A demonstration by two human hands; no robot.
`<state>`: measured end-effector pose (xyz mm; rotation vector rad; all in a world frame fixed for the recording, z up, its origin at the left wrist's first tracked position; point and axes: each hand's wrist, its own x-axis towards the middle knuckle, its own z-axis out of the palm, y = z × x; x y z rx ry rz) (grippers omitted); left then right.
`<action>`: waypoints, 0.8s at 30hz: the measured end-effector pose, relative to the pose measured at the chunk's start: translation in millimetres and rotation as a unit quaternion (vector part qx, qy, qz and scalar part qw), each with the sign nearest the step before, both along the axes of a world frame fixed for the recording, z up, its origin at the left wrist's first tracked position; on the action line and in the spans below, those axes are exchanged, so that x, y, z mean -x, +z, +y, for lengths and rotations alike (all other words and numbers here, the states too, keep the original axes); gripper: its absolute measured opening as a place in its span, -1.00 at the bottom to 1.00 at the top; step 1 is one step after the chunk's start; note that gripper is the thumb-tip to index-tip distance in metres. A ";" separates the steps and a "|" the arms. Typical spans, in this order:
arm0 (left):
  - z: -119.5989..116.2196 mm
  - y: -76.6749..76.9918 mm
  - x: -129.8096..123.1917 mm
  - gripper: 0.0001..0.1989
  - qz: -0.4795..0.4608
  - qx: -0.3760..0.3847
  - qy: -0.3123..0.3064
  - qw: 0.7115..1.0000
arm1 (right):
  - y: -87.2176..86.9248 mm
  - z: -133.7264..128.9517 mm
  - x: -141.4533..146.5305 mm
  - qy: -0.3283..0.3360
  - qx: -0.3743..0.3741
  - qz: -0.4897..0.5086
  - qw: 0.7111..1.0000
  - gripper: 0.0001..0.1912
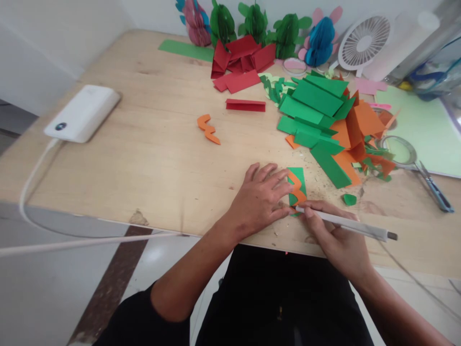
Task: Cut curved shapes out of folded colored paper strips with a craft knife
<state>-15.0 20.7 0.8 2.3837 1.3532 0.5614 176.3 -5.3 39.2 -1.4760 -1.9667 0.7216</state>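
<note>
Right now my left hand (264, 197) lies palm down near the tabletop's (151, 168) near edge, its fingers spread and loosely bent, gripping nothing but pressing on a small green paper (301, 174) and the wavy orange cutout (296, 193) on top of it. My right hand (336, 240) grasps a white pen (345, 224), fingers closed around the barrel; its tip meets the near end of the orange cutout, and its grey end points right.

Farther left, 1 more orange cutout (208, 129) lies by itself. A red folded strip (245, 105) rests beyond it to the right, with a red paper pile (245, 53) farther still. To the far right of my fingers spreads a heap of green folded papers (317, 96), with orange papers (363, 120) against its right side. Just right of the pen, on the far side, is a small green scrap (349, 199). A white device (82, 113) with a cable sits at left, and 5 paper figures (255, 21) stand along the far edge.
</note>
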 end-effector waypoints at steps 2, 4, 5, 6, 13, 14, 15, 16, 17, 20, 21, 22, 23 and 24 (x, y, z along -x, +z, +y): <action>0.2 -0.2 0.0 -0.60 0.000 -0.001 0.000 1.000 | 0.6 1.0 0.1 -0.003 0.014 0.006 1.000 -0.78; 0.5 0.3 -0.1 -0.59 0.003 -0.002 0.001 1.000 | 1.1 1.9 0.5 -0.004 0.021 0.010 1.000 -0.78; 0.6 0.6 -0.2 -0.59 0.006 -0.002 0.002 1.000 | 1.2 2.2 0.7 -0.005 0.024 0.012 1.000 -0.78; 0.7 0.9 -0.3 -0.58 0.008 -0.002 0.002 1.000 | 1.2 2.4 0.9 -0.006 0.027 0.015 1.000 -0.78; 1.1 0.6 -0.7 -0.61 0.012 -0.006 -0.002 1.000 | -2.9 1.2 -0.1 0.001 0.038 0.040 0.998 -0.79; 1.0 0.4 -0.7 -0.61 0.011 -0.007 -0.001 1.000 | -3.4 1.0 -0.5 0.002 0.035 0.044 0.998 -0.80; 0.9 0.2 -0.6 -0.61 0.010 -0.009 -0.001 1.000 | -3.8 0.9 -0.7 0.003 0.032 0.047 0.998 -0.80; 0.8 -0.1 -0.5 -0.61 0.009 -0.010 -0.001 1.000 | -4.2 0.8 -0.9 0.004 0.029 0.049 0.998 -0.80; 0.8 -0.3 -0.4 -0.61 0.009 -0.010 -0.002 1.000 | -4.6 0.6 -1.1 0.004 0.027 0.049 0.998 -0.80; 1.0 -1.0 0.1 -0.61 0.008 -0.009 -0.004 1.000 | -6.7 -0.1 -1.0 0.000 0.022 0.044 0.999 -0.79; 1.1 -1.4 0.1 -0.62 0.007 -0.009 -0.004 1.000 | -7.6 -0.4 -0.9 -0.002 0.021 0.043 0.999 -0.80; 1.2 -1.8 0.2 -0.61 0.006 -0.010 -0.005 1.000 | -8.4 -0.6 -0.9 -0.004 0.020 0.043 0.999 -0.80; 1.3 -2.3 0.2 -0.61 0.004 -0.012 -0.005 1.000 | -9.2 -0.8 -1.0 -0.008 0.020 0.046 0.999 -0.80; 1.5 -2.9 0.2 -0.61 0.003 -0.012 -0.005 1.000 | -9.8 -0.9 -1.3 -0.014 0.023 0.056 0.998 -0.79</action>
